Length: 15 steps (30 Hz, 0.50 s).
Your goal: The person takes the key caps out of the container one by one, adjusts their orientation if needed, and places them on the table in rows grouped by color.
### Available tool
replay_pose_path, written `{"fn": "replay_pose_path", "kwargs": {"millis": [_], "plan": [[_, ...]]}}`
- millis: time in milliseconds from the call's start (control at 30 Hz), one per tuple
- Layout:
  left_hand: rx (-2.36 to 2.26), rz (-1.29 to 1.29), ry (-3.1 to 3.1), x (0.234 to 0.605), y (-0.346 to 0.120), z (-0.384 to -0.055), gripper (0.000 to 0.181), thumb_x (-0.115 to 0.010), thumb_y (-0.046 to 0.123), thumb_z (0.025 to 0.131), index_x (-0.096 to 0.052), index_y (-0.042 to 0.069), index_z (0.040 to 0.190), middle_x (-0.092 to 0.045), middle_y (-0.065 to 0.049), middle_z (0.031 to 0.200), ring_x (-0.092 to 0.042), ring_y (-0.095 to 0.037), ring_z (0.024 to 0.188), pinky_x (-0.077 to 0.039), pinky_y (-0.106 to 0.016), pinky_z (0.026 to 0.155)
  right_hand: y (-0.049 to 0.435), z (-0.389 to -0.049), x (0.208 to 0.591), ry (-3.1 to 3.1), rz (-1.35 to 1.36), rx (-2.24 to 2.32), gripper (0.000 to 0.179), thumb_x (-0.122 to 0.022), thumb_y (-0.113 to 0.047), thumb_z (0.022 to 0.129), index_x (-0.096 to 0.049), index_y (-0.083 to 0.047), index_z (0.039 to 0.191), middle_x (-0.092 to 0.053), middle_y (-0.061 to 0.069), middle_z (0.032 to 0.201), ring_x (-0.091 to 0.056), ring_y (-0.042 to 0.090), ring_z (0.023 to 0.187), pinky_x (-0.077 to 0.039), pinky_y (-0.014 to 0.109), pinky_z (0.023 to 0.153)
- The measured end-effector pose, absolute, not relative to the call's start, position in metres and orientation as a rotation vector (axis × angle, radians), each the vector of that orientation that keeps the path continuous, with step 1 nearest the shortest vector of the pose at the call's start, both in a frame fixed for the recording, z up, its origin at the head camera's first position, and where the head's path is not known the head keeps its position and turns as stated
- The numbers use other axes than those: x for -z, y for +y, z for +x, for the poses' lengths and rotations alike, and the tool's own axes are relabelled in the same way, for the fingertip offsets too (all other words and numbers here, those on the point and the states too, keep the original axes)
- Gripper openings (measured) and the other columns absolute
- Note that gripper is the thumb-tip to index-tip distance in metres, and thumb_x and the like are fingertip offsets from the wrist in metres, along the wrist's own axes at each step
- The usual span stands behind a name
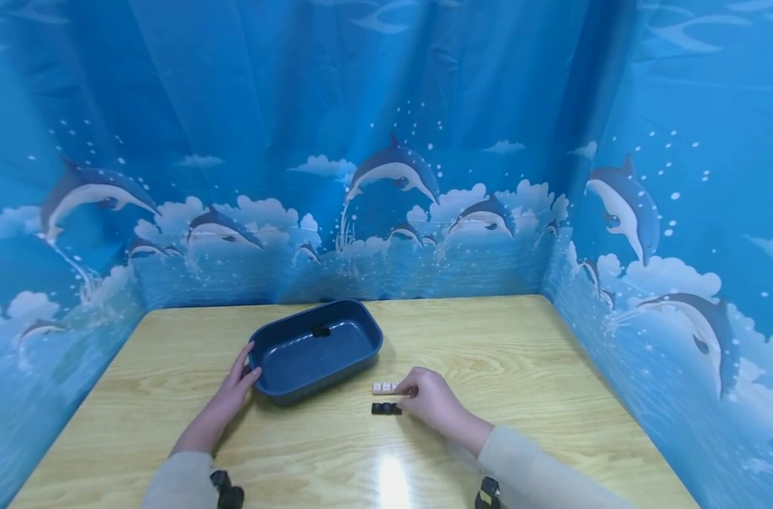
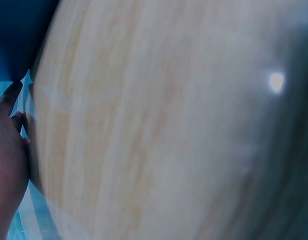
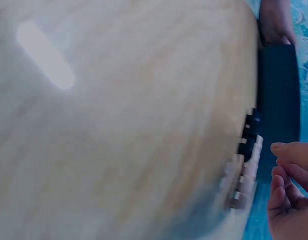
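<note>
My left hand (image 1: 236,385) is at the left end of a dark blue plastic bin (image 1: 297,392), with fingers and thumb spread against its rim. Only part of that hand (image 2: 8,165) shows in the left wrist view. My right hand (image 1: 433,403) hovers by the right ends of two short rows of small square pieces like keycaps. The white row (image 1: 381,388) bears dark marks; nearer me lies the black row (image 1: 382,408). In the right wrist view, the thumb and forefinger of this hand (image 3: 294,185) are apart by a small gap, with nothing seen between them.
A few small black pieces (image 1: 320,331) lie inside the bin near its far wall. The wood-grain table (image 1: 488,339) meets a blue dolphin-print curtain (image 1: 284,141) at the back and sides. Light glares on the table's near part.
</note>
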State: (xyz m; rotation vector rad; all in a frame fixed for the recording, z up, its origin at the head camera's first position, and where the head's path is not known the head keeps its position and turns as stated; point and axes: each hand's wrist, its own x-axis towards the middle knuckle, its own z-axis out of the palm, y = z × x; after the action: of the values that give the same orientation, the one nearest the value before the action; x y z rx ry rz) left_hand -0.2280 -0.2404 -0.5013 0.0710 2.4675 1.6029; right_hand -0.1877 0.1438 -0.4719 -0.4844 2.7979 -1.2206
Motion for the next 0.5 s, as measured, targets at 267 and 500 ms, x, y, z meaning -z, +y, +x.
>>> {"fn": "replay_pose_path", "kwargs": {"millis": [267, 500], "plan": [[-1.616, 0.061, 2.442, 0.498, -0.24, -0.226, 0.065, -0.037, 0.026, 0.107, 0.003, 0.017, 0.157, -0.003, -0.037, 0.154, -0.009, -0.053, 0.14, -0.005, -0.064, 0.112, 0.14, -0.201, 0.453, 2.757, -0.455, 1.321, 0.019, -0.078, -0.001, 0.076, -0.075, -0.001, 0.095, -0.062, -0.002, 0.082, -0.055, 0.012, 0.073, -0.049, 0.024, 0.061], [-1.608, 0.049, 2.443, 0.499, -0.239, -0.226, 0.065, -0.037, 0.028, 0.107, 0.003, 0.019, 0.157, -0.005, -0.037, 0.154, -0.009, -0.053, 0.14, -0.004, -0.064, 0.112, 0.13, -0.211, 0.439, 2.718, -0.478, 1.369, 0.02, -0.078, -0.004, 0.079, -0.075, -0.004, 0.099, -0.065, -0.003, 0.084, -0.057, 0.012, 0.077, -0.051, 0.027, 0.067]]}}
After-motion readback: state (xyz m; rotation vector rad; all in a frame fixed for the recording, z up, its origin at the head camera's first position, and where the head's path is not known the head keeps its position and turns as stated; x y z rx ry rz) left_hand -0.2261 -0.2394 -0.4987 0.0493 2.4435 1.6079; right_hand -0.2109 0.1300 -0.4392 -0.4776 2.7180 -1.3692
